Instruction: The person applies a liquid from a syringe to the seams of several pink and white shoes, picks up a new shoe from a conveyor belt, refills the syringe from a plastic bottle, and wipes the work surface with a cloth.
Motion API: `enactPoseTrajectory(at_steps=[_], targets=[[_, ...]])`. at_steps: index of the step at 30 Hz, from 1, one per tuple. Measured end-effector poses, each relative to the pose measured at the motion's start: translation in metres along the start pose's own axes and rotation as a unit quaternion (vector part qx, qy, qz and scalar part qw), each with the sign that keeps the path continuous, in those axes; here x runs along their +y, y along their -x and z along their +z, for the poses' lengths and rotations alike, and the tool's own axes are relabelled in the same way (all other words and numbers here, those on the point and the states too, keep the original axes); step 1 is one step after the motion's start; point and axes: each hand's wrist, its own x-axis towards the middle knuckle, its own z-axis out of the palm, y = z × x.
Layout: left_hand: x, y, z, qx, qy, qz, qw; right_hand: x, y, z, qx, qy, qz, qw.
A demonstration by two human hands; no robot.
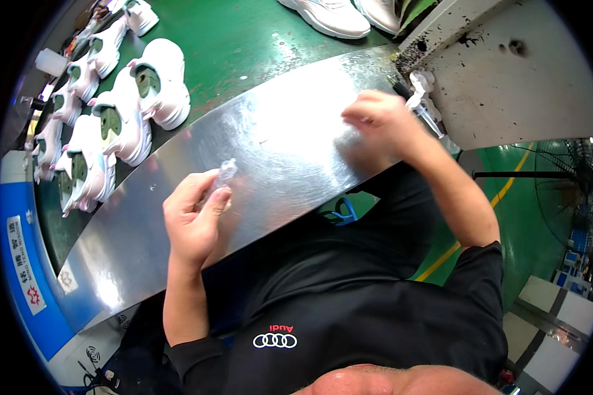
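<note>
My left hand (194, 217) holds a small clear plastic bottle (223, 176) over the shiny metal ledge (277, 145), thumb and fingers closed round it with the bottle's tip pointing up and away. My right hand (379, 118) hovers over the right end of the ledge, fingers curled together; whether it pinches something small is not visible. It is close to a cluster of small clear bottles and a dark-tipped tool (420, 99) at the edge of a white stained worktop (520, 72).
A green conveyor belt (237, 39) runs beyond the ledge with several white and pink sports shoes (122, 118) at the left and a white pair (333, 14) at the top. A floor fan (576, 191) stands on the green floor at the right. Blue scissors handles (342, 212) show under the ledge.
</note>
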Motion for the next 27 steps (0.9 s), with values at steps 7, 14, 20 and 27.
enactPoseTrajectory(at_steps=[7,14,20,27], targets=[[0.000,0.006,0.000,-0.001,-0.044,0.035,0.998,-0.048,-0.045,0.088,0.008,-0.074,-0.022,0.997],[0.004,0.007,0.003,0.005,-0.062,0.073,0.995,-0.058,-0.042,0.087,0.018,-0.086,-0.047,0.995],[0.014,0.005,0.010,0.020,-0.096,0.138,0.986,-0.097,-0.024,0.028,0.041,-0.168,-0.074,0.982],[0.021,0.004,0.021,0.000,-0.106,0.178,0.978,-0.105,-0.013,0.021,0.040,-0.182,-0.086,0.979]])
